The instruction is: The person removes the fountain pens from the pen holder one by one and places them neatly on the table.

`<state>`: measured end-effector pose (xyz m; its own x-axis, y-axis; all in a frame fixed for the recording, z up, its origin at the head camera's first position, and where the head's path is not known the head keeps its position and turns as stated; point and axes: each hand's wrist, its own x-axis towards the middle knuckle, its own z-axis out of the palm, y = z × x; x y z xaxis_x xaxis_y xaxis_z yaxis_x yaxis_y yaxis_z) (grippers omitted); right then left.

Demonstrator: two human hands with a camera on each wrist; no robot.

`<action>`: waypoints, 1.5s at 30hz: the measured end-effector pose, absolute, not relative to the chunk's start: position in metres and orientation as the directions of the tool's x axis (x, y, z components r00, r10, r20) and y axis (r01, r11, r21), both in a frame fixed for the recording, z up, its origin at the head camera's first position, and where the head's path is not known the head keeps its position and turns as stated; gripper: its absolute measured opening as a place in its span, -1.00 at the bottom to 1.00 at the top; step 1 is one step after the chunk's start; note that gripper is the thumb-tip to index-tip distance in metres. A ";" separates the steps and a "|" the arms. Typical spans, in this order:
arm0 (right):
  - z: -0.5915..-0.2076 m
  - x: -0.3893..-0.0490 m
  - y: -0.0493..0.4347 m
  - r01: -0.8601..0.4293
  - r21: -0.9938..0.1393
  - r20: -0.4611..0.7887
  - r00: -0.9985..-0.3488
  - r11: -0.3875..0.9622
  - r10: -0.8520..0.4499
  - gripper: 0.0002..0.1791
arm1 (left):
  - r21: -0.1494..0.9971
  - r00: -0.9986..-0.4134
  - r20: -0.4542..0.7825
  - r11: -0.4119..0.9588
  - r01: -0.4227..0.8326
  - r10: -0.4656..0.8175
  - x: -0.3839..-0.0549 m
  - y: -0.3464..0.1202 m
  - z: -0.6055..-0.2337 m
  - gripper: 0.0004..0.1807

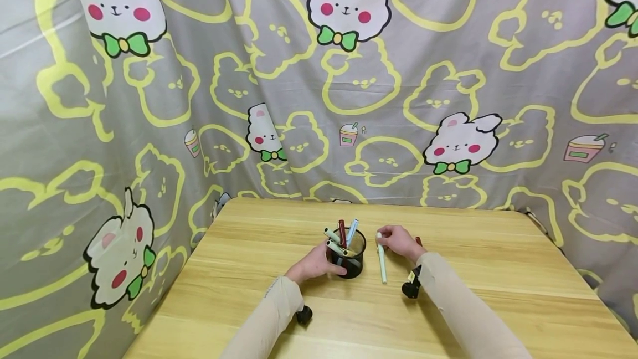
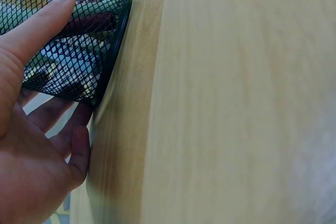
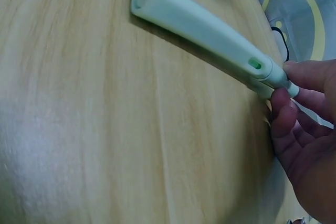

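A black mesh pen holder (image 1: 353,268) stands on the table with several pens in it, among them a dark red pen (image 1: 341,232) and a light blue pen (image 1: 351,231). My left hand (image 1: 313,264) grips the holder from its left side; in the left wrist view the thumb (image 2: 46,20) lies along the mesh and the fingers reach around the opposite side. To the right of the holder, my right hand (image 1: 400,244) pinches a pale green pen (image 1: 382,265) by its far end. The right wrist view shows the pen (image 3: 202,31) slanting over the tabletop, its thicker end towards the holder.
Another dark red item (image 1: 418,241) lies just beyond my right wrist, mostly hidden by it. The wooden table (image 1: 279,220) ends at a patterned curtain (image 1: 379,93) at the back and left. A small black device (image 1: 411,286) is strapped at my right wrist.
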<state>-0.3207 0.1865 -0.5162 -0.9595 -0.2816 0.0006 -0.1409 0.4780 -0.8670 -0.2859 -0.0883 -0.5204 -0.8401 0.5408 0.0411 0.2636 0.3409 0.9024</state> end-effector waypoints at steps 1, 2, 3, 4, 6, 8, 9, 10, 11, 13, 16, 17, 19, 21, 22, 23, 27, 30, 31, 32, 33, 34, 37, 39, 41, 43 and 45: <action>-0.516 -0.321 0.186 -0.128 -0.865 -0.009 -0.963 0.485 -0.271 -0.59 | 0.901 -0.840 0.039 0.345 0.264 0.541 -0.286 -0.088 -0.521 -0.08; -0.517 -0.322 0.185 -0.114 -0.864 -0.019 -0.966 0.491 -0.256 -0.60 | 0.899 -0.841 0.038 0.348 0.264 0.540 -0.286 -0.088 -0.521 -0.08; -0.518 -0.323 0.184 -0.084 -0.863 -0.038 -0.972 0.498 -0.231 -0.61 | 0.899 -0.841 0.037 0.350 0.264 0.539 -0.286 -0.088 -0.521 -0.07; -0.518 -0.324 0.184 -0.072 -0.859 -0.046 -0.975 0.506 -0.216 -0.62 | 0.898 -0.841 0.038 0.350 0.266 0.540 -0.286 -0.088 -0.522 -0.07; -0.519 -0.325 0.182 -0.066 -0.850 -0.048 -0.978 0.522 -0.201 -0.63 | 0.899 -0.841 0.041 0.348 0.267 0.539 -0.286 -0.088 -0.522 -0.07; -0.520 -0.326 0.181 -0.065 -0.844 -0.044 -0.981 0.532 -0.191 -0.65 | 0.900 -0.842 0.046 0.343 0.268 0.537 -0.286 -0.088 -0.522 -0.06; -0.520 -0.326 0.181 -0.074 -0.838 -0.038 -0.981 0.541 -0.192 -0.65 | 0.901 -0.842 0.047 0.340 0.268 0.538 -0.286 -0.088 -0.522 -0.06; -0.520 -0.326 0.181 -0.074 -0.835 -0.036 -0.981 0.545 -0.189 -0.65 | 0.902 -0.842 0.047 0.340 0.267 0.537 -0.286 -0.088 -0.522 -0.06; -0.520 -0.326 0.181 -0.076 -0.832 -0.035 -0.981 0.549 -0.189 -0.65 | 0.902 -0.842 0.047 0.339 0.266 0.537 -0.286 -0.089 -0.522 -0.06; -0.520 -0.326 0.181 -0.064 -0.832 -0.043 -0.983 0.551 -0.179 -0.65 | 0.903 -0.843 0.046 0.338 0.264 0.536 -0.287 -0.089 -0.522 -0.06; -0.521 -0.327 0.181 -0.074 -0.828 -0.035 -0.982 0.556 -0.184 -0.66 | 0.904 -0.842 0.042 0.338 0.261 0.537 -0.287 -0.089 -0.523 -0.08; -0.521 -0.327 0.181 -0.079 -0.828 -0.031 -0.982 0.556 -0.186 -0.67 | 0.905 -0.842 0.044 0.336 0.262 0.538 -0.287 -0.089 -0.522 -0.08; -0.521 -0.327 0.181 -0.087 -0.827 -0.024 -0.982 0.556 -0.189 -0.68 | 0.905 -0.842 0.043 0.337 0.261 0.538 -0.288 -0.089 -0.523 -0.08; -0.521 -0.327 0.181 -0.087 -0.826 -0.022 -0.982 0.557 -0.186 -0.68 | 0.904 -0.842 0.043 0.339 0.262 0.538 -0.288 -0.089 -0.523 -0.08; -0.520 -0.327 0.181 -0.086 -0.825 -0.022 -0.983 0.559 -0.184 -0.68 | 0.902 -0.842 0.045 0.340 0.265 0.537 -0.288 -0.089 -0.523 -0.07; -0.520 -0.327 0.181 -0.085 -0.824 -0.022 -0.983 0.560 -0.182 -0.68 | 0.901 -0.842 0.046 0.342 0.267 0.537 -0.288 -0.089 -0.523 -0.07; -0.518 -0.326 0.181 -0.083 -0.820 -0.025 -0.983 0.566 -0.181 -0.66 | 0.897 -0.843 0.047 0.349 0.272 0.535 -0.288 -0.089 -0.522 -0.07; -0.517 -0.325 0.181 -0.074 -0.823 -0.033 -0.984 0.563 -0.177 -0.65 | 0.897 -0.843 0.045 0.351 0.270 0.535 -0.287 -0.089 -0.521 -0.07; -0.517 -0.325 0.181 -0.071 -0.823 -0.034 -0.984 0.564 -0.175 -0.65 | 0.897 -0.843 0.044 0.351 0.270 0.536 -0.286 -0.089 -0.521 -0.07; -0.517 -0.324 0.181 -0.069 -0.822 -0.035 -0.984 0.565 -0.172 -0.64 | 0.897 -0.843 0.042 0.351 0.269 0.537 -0.286 -0.088 -0.521 -0.07; -0.518 -0.324 0.182 -0.064 -0.823 -0.038 -0.985 0.564 -0.168 -0.64 | 0.897 -0.842 0.041 0.351 0.268 0.538 -0.286 -0.088 -0.521 -0.08; -0.518 -0.324 0.182 -0.062 -0.823 -0.038 -0.986 0.564 -0.164 -0.63 | 0.898 -0.841 0.040 0.350 0.267 0.540 -0.286 -0.088 -0.520 -0.09; -0.519 -0.324 0.183 -0.062 -0.823 -0.032 -0.987 0.565 -0.154 -0.62 | 0.903 -0.841 0.034 0.345 0.257 0.539 -0.285 -0.089 -0.520 -0.12; -0.517 -0.324 0.183 -0.065 -0.828 -0.027 -0.987 0.557 -0.157 -0.61 | 0.907 -0.842 0.031 0.339 0.250 0.539 -0.285 -0.089 -0.520 -0.14; -0.514 -0.323 0.183 -0.077 -0.828 -0.015 -0.987 0.556 -0.160 -0.61 | 0.909 -0.843 0.032 0.335 0.249 0.537 -0.284 -0.090 -0.519 -0.15; -0.510 -0.322 0.183 -0.106 -0.821 0.010 -0.985 0.561 -0.171 -0.62 | 0.907 -0.844 0.036 0.338 0.252 0.535 -0.284 -0.090 -0.519 -0.16; -0.505 -0.320 0.183 -0.140 -0.811 0.042 -0.982 0.568 -0.181 -0.64 | 0.903 -0.845 0.038 0.344 0.258 0.534 -0.284 -0.090 -0.518 -0.16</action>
